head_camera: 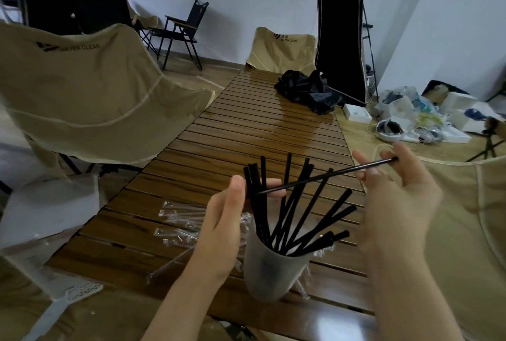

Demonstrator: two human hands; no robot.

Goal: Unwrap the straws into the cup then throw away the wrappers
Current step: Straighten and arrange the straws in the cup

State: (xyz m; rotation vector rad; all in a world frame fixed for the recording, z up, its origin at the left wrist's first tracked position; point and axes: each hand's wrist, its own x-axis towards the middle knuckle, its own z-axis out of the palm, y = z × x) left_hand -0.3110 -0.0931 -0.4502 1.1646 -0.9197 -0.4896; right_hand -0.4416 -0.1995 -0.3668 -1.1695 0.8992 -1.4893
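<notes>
Two bare hands are seen above a slatted wooden bench (246,127). At far left a tan folding chair (90,89) stands beside the bench. Clear wrappers (178,220) lie scattered on the slats left of centre, partly hidden under the left forearm; whether any of them is still filled cannot be told. The left hand (227,220) is raised over the wrappers, its grip closed as a pinch: thumb and fingertips are clamped on the near end of one black straw (325,175). This straw is held nearly level in the air, crossing above the cup. A frosted cup (271,269) stands upright on the bench between the two forearms, and a bundle of black straws (298,212) fans out of its mouth, leaning mostly rightward. A few more clear wrappers are seen at the cup's base. The right hand (397,195) is raised just right of the cup, palm turned inward; its grip is narrowed to a light fingertip pinch on the far end of the same straw, remaining fingers loosely spread.
</notes>
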